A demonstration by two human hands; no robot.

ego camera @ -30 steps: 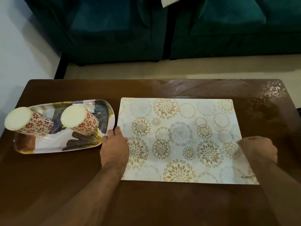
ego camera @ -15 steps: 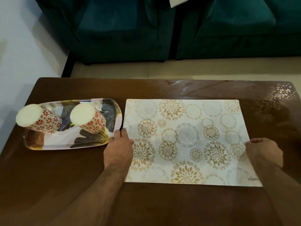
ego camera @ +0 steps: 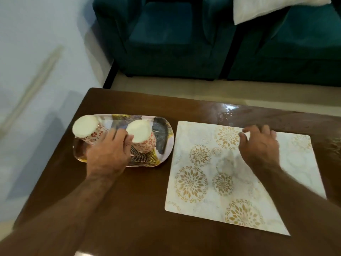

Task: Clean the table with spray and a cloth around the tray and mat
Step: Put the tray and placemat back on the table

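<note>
Left hand covers the near middle of the tray and the lower sides of both cups; whether its grip closes on anything cannot be determined. Right hand and forearm conceal part of the mat; its fingers are motion-blurred, contact uncertain. The surface is cut off at the bottom and right edges. White cushion cropped at top. Wall at left smeared by blur.

Dim, warm room light; glare flashes on the wet far edge of the table. Motion blur smears the left wall, and wide-angle bending warps the edges.
</note>
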